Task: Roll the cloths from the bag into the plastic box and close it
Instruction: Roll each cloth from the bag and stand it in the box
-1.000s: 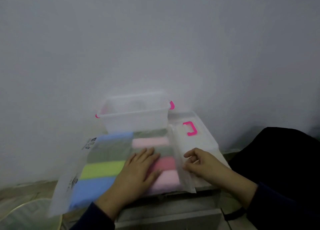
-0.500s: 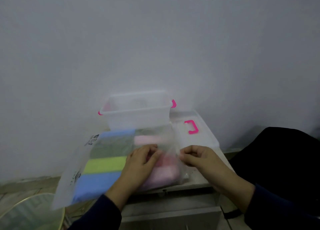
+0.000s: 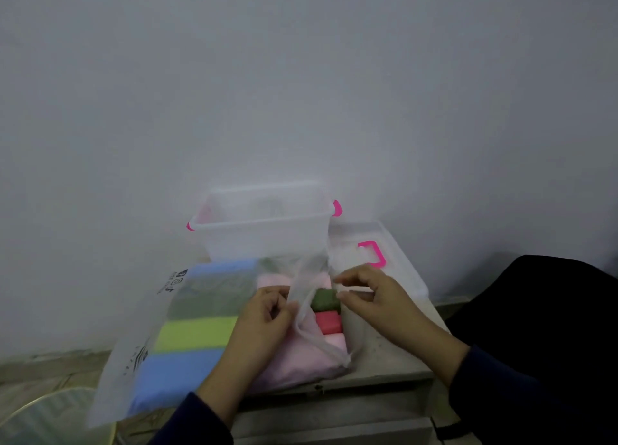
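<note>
A clear plastic bag full of folded cloths lies on a small cabinet top. Blue, lime, grey-green and pink cloths show through it. My left hand pinches the near flap of the bag's mouth and my right hand pinches the far flap, pulling the mouth apart. In the gap a dark green cloth, a red cloth and a pale pink cloth lie bare. Behind the bag stands the clear plastic box with pink latches, open. Its lid lies flat to the right.
A pale wall rises right behind the box. A round glass-like rim sits low at the left, below the cabinet. A dark shape fills the right side. The cabinet's front edge runs under my wrists.
My left hand went from lying flat on the bag to pinching its flap. Both hands pulled the bag's mouth apart and lifted it, baring the green, red and pink cloths.
</note>
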